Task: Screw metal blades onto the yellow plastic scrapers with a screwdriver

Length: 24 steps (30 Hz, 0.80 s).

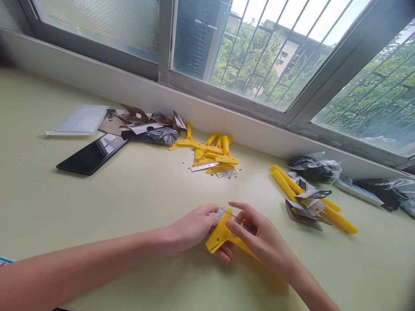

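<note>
My left hand is closed around the head of a yellow scraper, with fingers showing beneath it. The head has a round hole near its lower end, and the handle slants down to the right under my right hand. A shiny metal blade shows at the head's far edge, by my left fingertips. My right hand is bent over the scraper with its thumb against the head. Between its fingers is a thin metal rod, whose end reaches the blade; its exact kind is too small to make out.
Yellow scraper parts, a loose blade and several small nuts lie ahead. Packaged scrapers are at right. A phone, cardboard pieces and a white packet lie left. The window ledge bounds the table.
</note>
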### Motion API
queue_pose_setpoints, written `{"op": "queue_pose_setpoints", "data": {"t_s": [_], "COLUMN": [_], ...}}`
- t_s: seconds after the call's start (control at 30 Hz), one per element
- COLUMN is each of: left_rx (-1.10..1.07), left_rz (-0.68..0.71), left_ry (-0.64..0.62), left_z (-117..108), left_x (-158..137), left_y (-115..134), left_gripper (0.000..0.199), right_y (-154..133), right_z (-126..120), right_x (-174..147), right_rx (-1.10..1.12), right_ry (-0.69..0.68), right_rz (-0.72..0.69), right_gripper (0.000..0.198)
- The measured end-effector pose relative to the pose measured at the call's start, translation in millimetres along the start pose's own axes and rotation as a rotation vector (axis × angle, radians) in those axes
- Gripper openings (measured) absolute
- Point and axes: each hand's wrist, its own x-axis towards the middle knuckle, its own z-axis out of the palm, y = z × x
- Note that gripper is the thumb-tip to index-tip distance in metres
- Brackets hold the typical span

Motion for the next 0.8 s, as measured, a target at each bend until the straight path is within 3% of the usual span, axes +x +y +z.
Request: {"op": "queue_pose_setpoints", "data": {"t_s": [0.2, 0.43, 0.6, 0.8], "left_rx": [0.009, -0.084, 0.007, 0.089], "left_rz": [0.067, 0.136, 0.276, 0.354], "left_ry": [0.064, 0.165, 0.14, 0.101], "left_z": [9.6, 18.9, 24.9, 28.0], "left_x": [-4.6, -8.7, -13.6, -19.7], "left_y": [-0.6, -9.6, -19.0, -24.7], "left_gripper": [0.022, 0.017, 0.033, 0.034], "right_y": [-4.9, -4.0, -1.2, 7.7], "right_z": [1.4, 4.1, 8.6, 14.1], "right_x": [-2.1, -7.9, -11.6, -17.4], "right_rx": [-0.002, -0.084, -0.129, -0.205], "right_ry": [-0.075, -0.022, 0.068, 0.169], "right_rz": [-0.002, -0.052, -0.178, -0.402], "right_gripper": [0.048, 0.042, 0.04, 0.041]}}
